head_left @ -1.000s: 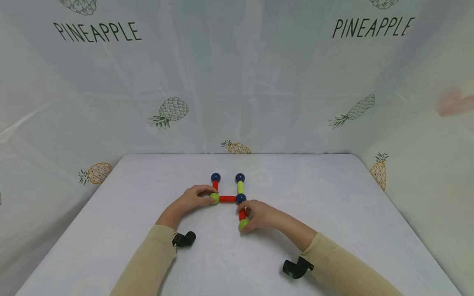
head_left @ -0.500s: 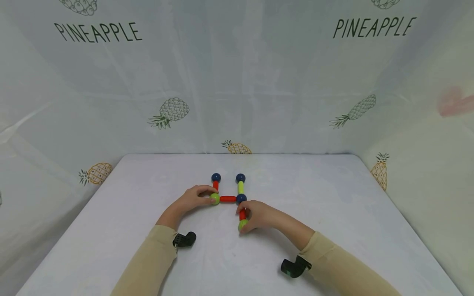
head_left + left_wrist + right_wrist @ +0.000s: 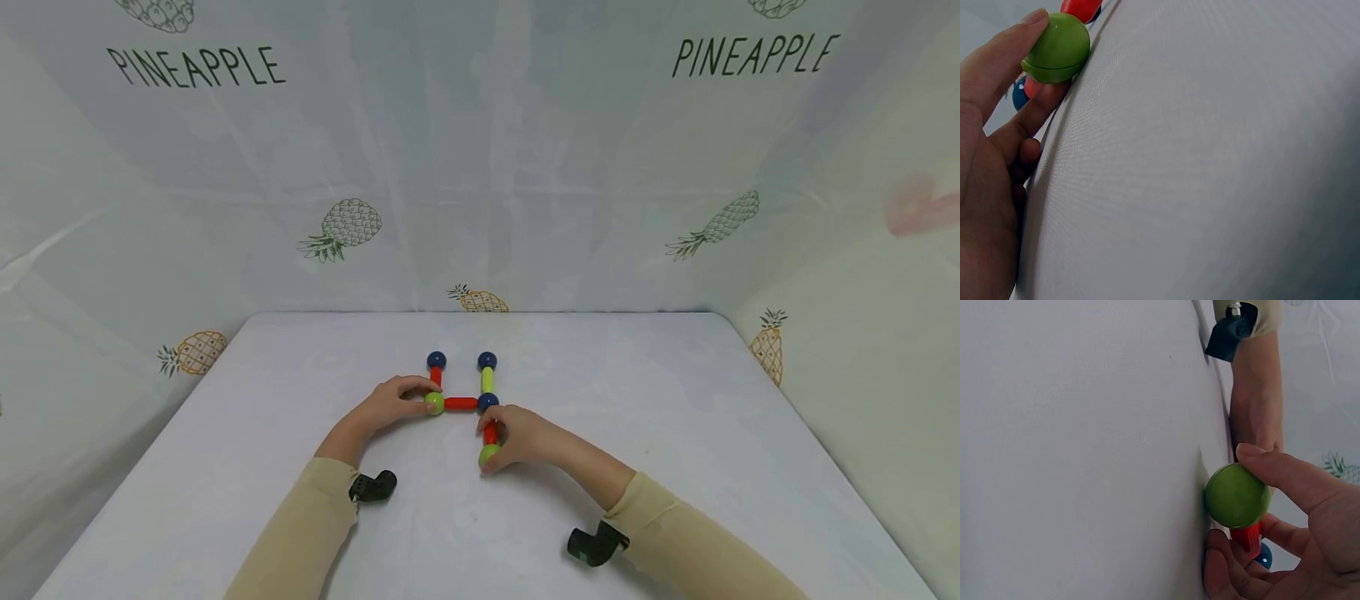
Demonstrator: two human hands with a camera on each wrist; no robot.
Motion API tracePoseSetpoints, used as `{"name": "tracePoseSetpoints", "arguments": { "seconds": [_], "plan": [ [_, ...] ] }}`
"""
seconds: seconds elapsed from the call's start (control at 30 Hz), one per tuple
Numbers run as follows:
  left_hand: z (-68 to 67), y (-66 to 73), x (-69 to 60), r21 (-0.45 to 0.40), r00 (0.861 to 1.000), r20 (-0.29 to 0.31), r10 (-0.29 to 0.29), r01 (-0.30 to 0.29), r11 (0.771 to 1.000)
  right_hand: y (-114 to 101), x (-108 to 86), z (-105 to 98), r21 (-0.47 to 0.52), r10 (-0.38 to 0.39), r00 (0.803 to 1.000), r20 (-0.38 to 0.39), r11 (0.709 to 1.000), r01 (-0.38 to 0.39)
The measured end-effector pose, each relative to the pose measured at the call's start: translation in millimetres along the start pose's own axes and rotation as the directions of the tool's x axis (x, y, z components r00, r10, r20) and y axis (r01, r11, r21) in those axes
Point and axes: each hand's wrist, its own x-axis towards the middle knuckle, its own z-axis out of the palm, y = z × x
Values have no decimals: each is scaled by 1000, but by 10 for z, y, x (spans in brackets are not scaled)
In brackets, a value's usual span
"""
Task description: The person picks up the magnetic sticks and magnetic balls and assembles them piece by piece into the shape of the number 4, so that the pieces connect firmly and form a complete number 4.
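A toy of balls and rods, like a magnetic building set, lies flat on the table. My left hand (image 3: pixel 392 402) pinches its left green ball (image 3: pixel 1057 47) between thumb and fingers. From that ball one red rod (image 3: pixel 436 377) runs back to a dark blue ball (image 3: pixel 437 360), and another red rod (image 3: pixel 461 403) runs right to a middle blue ball (image 3: pixel 488 402). Behind it stand a yellow-green rod (image 3: pixel 487 380) and a blue ball (image 3: pixel 487 360). My right hand (image 3: pixel 525 435) holds the front green ball (image 3: pixel 1238 495), thumb on it, fingers curled beside a red rod (image 3: pixel 1247 539).
The table (image 3: pixel 637 400) has a white cover. Behind it hangs a pale curtain (image 3: pixel 570 167) printed with pineapples. A black wrist device (image 3: pixel 373 485) sits at the left cuff, and another black device (image 3: pixel 597 544) at the right cuff.
The front green ball has swung slightly left with my right hand, so its red rod points more nearly straight toward me. My left hand stays in place on its ball.
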Motion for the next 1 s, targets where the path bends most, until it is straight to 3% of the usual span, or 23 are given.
{"name": "tracePoseSetpoints", "arguments": {
  "seconds": [0.7, 1.0],
  "plan": [
    [6, -34, 24, -7, 999, 20, 48, -48, 999, 67, -54, -22, 25, -14, 1000, -9, 1000, 14],
    [-90, -117, -59, -2, 995, 50, 89, -89, 996, 177, -164, -160, 31, -64, 985, -159, 997, 70]
  ]
}}
